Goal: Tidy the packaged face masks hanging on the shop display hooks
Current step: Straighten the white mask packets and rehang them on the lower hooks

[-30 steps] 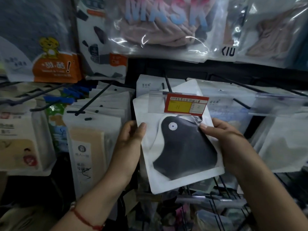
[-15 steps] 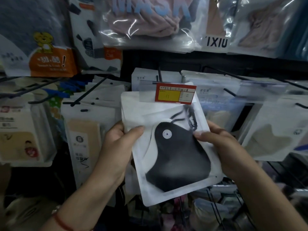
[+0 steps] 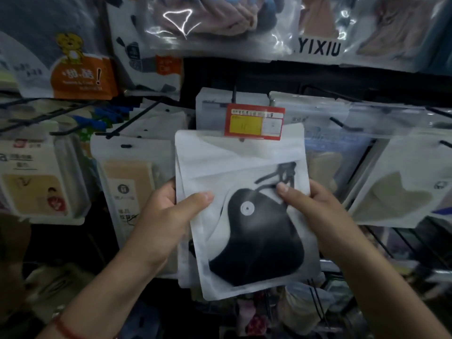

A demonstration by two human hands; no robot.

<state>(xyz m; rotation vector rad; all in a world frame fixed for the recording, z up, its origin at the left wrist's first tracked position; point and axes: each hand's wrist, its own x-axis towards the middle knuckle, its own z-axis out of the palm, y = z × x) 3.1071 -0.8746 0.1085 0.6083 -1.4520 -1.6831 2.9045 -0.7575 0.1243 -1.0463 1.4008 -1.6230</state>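
Observation:
A white pouch with a black face mask (image 3: 254,238) hangs in the middle of the display, in front of a stack of like pouches. A red and yellow price tag (image 3: 254,123) sits at the tip of its hook, just above the pouch's top edge. My left hand (image 3: 168,216) grips the pouch's left edge, thumb across the front. My right hand (image 3: 315,211) grips the right edge, thumb pressing near the mask's black straps.
Beige mask packs (image 3: 127,182) hang on black wire hooks (image 3: 137,118) to the left, pale packs (image 3: 396,192) to the right. Larger clear bags of pink and tan masks (image 3: 210,18) hang above. More goods lie in a wire rack (image 3: 318,314) below.
The pouch has turned from tilted to nearly upright and now sits below the price tag. Both hands stayed on its edges; the view moved closer.

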